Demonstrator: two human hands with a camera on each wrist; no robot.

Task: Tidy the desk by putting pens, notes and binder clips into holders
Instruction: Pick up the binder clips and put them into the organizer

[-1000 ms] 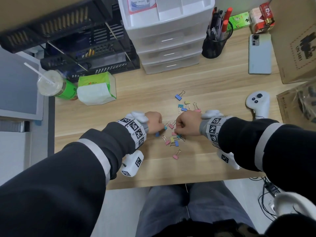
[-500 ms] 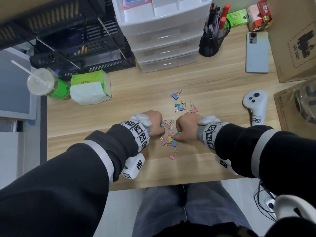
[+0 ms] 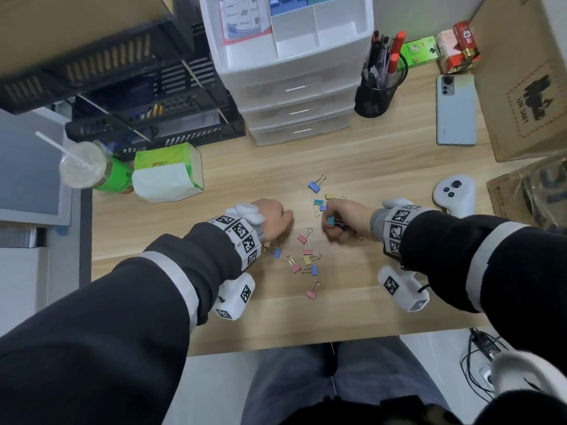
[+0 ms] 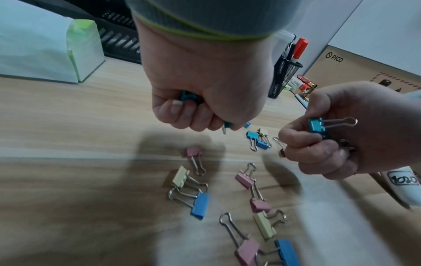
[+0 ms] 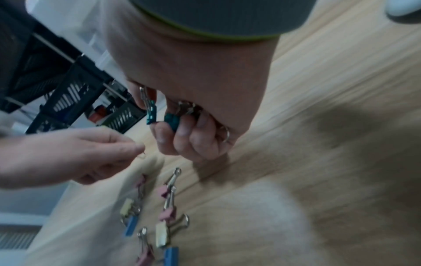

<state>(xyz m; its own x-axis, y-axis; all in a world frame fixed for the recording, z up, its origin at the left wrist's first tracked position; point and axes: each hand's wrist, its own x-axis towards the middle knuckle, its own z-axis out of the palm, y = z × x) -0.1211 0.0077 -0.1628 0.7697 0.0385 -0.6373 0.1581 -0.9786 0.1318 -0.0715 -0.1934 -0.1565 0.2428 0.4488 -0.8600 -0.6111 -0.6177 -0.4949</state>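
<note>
Now, hands: both hover low over the desk [image 3: 383, 167], close together, knuckles facing.
Left hand [image 3: 274, 216]: fingers curled tight into a fist around teal clips [image 4: 187, 95] (one peeks out above the fingertips, a wire end pokes out below).
Right hand [image 3: 346, 219]: thumb and forefinger pinch a teal clip [image 4: 315, 125] by its body, wire handles pointing away; the other fingers fold over more clips [image 5: 173, 119] in the palm.
Loose clips [image 3: 306, 256]: pink, yellow and blue ones lie scattered on the desk between and just near of the two hands.
Far clips: a blue clip [image 3: 314, 186] lies apart on the far side; a small teal, yellow and blue cluster [image 3: 322, 204] sits just beside the right hand.
Pen cup [image 3: 377, 93]: black mesh, at the far right, standing upright and full of pens.
Drawers [image 3: 294, 96]: white unit at far centre, its top tray holding note pads [image 3: 242, 16].
Left side: a tissue pack [image 3: 167, 176] and a lidded cup [image 3: 89, 167] with straw.
Right side: a phone [image 3: 455, 111], a white controller [image 3: 454, 191], a cardboard box [image 3: 527, 87].
</note>
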